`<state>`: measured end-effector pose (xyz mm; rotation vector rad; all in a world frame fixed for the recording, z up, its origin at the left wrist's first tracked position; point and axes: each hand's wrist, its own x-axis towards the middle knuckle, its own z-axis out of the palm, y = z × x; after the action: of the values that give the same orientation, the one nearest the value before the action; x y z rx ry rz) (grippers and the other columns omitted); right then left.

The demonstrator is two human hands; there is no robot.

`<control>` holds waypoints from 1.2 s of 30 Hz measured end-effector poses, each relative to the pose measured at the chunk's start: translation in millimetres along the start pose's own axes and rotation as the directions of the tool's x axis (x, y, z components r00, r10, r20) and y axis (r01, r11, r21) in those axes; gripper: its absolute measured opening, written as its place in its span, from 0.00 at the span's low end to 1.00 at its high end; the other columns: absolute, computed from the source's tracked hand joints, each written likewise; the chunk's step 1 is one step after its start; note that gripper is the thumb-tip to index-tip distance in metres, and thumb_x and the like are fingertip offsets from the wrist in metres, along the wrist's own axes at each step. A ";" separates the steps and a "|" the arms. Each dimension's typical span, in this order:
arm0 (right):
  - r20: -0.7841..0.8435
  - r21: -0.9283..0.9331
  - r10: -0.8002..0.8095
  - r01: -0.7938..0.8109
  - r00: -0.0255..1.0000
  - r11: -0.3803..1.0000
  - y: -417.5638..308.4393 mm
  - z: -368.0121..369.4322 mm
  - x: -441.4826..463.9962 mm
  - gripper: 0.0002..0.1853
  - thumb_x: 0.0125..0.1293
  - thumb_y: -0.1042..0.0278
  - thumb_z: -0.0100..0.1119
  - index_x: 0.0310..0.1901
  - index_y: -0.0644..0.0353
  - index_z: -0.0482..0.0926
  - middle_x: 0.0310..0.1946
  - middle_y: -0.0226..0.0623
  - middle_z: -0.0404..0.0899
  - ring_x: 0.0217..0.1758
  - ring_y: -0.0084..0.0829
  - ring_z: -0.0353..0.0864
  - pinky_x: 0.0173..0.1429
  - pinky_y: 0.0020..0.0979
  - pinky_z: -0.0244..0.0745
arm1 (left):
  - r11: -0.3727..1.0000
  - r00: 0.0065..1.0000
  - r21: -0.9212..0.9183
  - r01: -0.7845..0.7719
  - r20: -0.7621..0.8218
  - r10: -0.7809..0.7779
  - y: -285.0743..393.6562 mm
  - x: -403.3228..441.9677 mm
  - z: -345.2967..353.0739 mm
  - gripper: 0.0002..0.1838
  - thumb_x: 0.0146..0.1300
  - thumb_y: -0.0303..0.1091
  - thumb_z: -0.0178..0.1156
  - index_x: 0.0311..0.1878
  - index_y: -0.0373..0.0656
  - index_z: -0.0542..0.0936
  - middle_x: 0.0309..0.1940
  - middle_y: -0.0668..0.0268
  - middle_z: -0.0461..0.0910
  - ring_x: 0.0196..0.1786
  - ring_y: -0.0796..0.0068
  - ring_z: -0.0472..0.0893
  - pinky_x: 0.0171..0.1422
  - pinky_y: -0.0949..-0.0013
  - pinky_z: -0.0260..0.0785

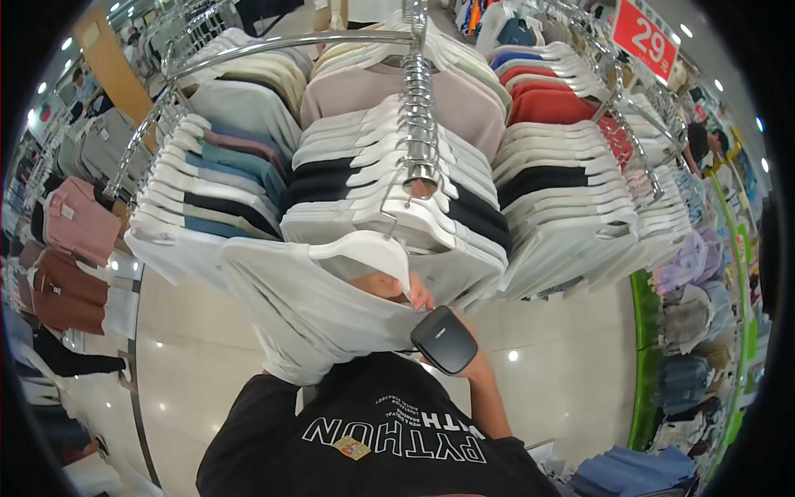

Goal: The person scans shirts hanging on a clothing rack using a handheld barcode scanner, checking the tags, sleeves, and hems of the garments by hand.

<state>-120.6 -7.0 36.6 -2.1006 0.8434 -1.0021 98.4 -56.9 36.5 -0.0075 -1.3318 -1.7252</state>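
Observation:
A white shirt [290, 294] hangs on a white hanger [364, 247] in front of my chest, its hook near the end of the middle rack arm. My left hand [381, 284] shows through the shirt's neck opening, with most of it and its arm under the cloth. My right hand [421, 293] pinches the shirt's neckline beside the hanger's lower right end. A black rounded device [445, 340] covers part of my right wrist.
A chrome rack [290, 43] holds rows of shirts ahead, left and right. A red price sign [646, 37] stands at the upper right. More clothes racks line both sides. Folded blue clothes [633, 472] lie at the lower right. People are in the background.

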 end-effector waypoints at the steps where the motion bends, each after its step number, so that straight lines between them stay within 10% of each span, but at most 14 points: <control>1: 0.018 0.011 0.027 -0.027 0.999 1.000 -0.4 0.3 0.0 0.30 0.37 0.61 0.76 0.43 0.62 0.75 0.36 0.37 0.74 0.36 0.35 0.77 0.40 0.30 0.72 | 1.000 1.000 -0.003 0.001 -0.018 -0.001 1.7 -3.6 0.1 0.26 0.63 0.52 0.50 0.56 0.43 0.64 0.45 0.59 0.73 0.50 0.58 0.72 0.60 0.52 0.61; 7: -0.004 0.079 0.127 -0.127 0.992 0.989 11.1 4.0 -0.3 0.28 0.39 0.60 0.75 0.43 0.61 0.76 0.38 0.37 0.77 0.39 0.38 0.77 0.49 0.33 0.71 | 1.000 0.993 -0.020 -0.002 -0.118 -0.001 3.0 -15.4 1.8 0.28 0.62 0.53 0.51 0.58 0.43 0.63 0.46 0.59 0.73 0.51 0.58 0.72 0.60 0.52 0.61; 13: 0.123 -0.290 -0.095 0.127 0.988 0.948 64.1 -14.0 -8.7 0.20 0.43 0.58 0.71 0.38 0.56 0.79 0.35 0.36 0.79 0.45 0.44 0.76 0.63 0.45 0.62 | 0.997 0.901 -0.075 -0.034 -0.435 -0.002 10.1 -59.0 15.7 0.31 0.61 0.55 0.52 0.60 0.44 0.61 0.48 0.58 0.73 0.52 0.57 0.71 0.59 0.52 0.61; 18: 0.083 -0.442 -0.156 0.176 0.984 0.879 94.1 -35.4 -22.5 0.19 0.48 0.62 0.68 0.43 0.54 0.79 0.39 0.36 0.79 0.47 0.44 0.75 0.61 0.43 0.64 | 0.971 0.655 -0.137 -0.195 -0.755 0.025 23.2 -121.8 36.1 0.33 0.60 0.56 0.52 0.61 0.44 0.60 0.49 0.58 0.73 0.53 0.57 0.71 0.59 0.52 0.62; 22: -0.139 0.075 0.231 -0.222 0.963 0.972 125.3 -35.6 -37.2 0.19 0.53 0.71 0.62 0.49 0.56 0.77 0.40 0.32 0.78 0.41 0.31 0.74 0.52 0.30 0.66 | 0.913 0.392 -0.100 -0.396 -0.918 0.069 29.8 -172.4 65.1 0.35 0.59 0.57 0.53 0.62 0.45 0.60 0.50 0.58 0.72 0.53 0.57 0.71 0.58 0.52 0.62; 28: -0.176 0.159 0.398 -0.372 0.901 0.914 110.0 -32.5 -17.1 0.14 0.61 0.70 0.57 0.48 0.62 0.76 0.43 0.30 0.76 0.45 0.22 0.69 0.52 0.25 0.63 | 0.795 0.070 -0.019 -0.606 -0.997 0.030 15.3 -215.8 119.6 0.37 0.58 0.58 0.54 0.64 0.45 0.58 0.52 0.58 0.72 0.54 0.56 0.71 0.58 0.52 0.62; 31: -0.170 0.179 0.304 -0.274 0.937 0.945 105.4 -28.1 -9.8 0.13 0.62 0.71 0.55 0.49 0.62 0.76 0.44 0.27 0.76 0.46 0.21 0.67 0.54 0.24 0.60 | 0.799 0.234 -0.111 -0.591 -0.971 0.038 3.1 -215.3 139.2 0.39 0.57 0.59 0.54 0.65 0.45 0.58 0.53 0.58 0.72 0.55 0.56 0.71 0.57 0.52 0.62; 34: -0.166 0.169 0.323 -0.296 0.932 0.940 100.7 -26.2 -11.9 0.13 0.62 0.72 0.54 0.49 0.62 0.75 0.44 0.27 0.75 0.45 0.22 0.67 0.53 0.24 0.60 | 0.924 0.598 -0.144 -0.356 -0.794 0.107 -0.4 -202.9 116.6 0.43 0.55 0.54 0.61 0.69 0.49 0.52 0.57 0.57 0.67 0.54 0.62 0.71 0.58 0.57 0.64; 36: -0.171 0.153 0.335 -0.311 0.927 0.938 101.7 -27.2 -12.8 0.13 0.62 0.72 0.55 0.49 0.63 0.75 0.44 0.28 0.75 0.43 0.22 0.68 0.52 0.24 0.62 | 0.993 0.419 0.072 0.091 -0.908 0.027 -5.2 -193.5 84.5 0.43 0.54 0.50 0.64 0.68 0.48 0.53 0.55 0.59 0.68 0.50 0.66 0.73 0.54 0.62 0.66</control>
<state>-176.5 -63.6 -33.5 -1.7063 1.1527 -1.0594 163.6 132.5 -30.4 0.9274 -0.5516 -1.2872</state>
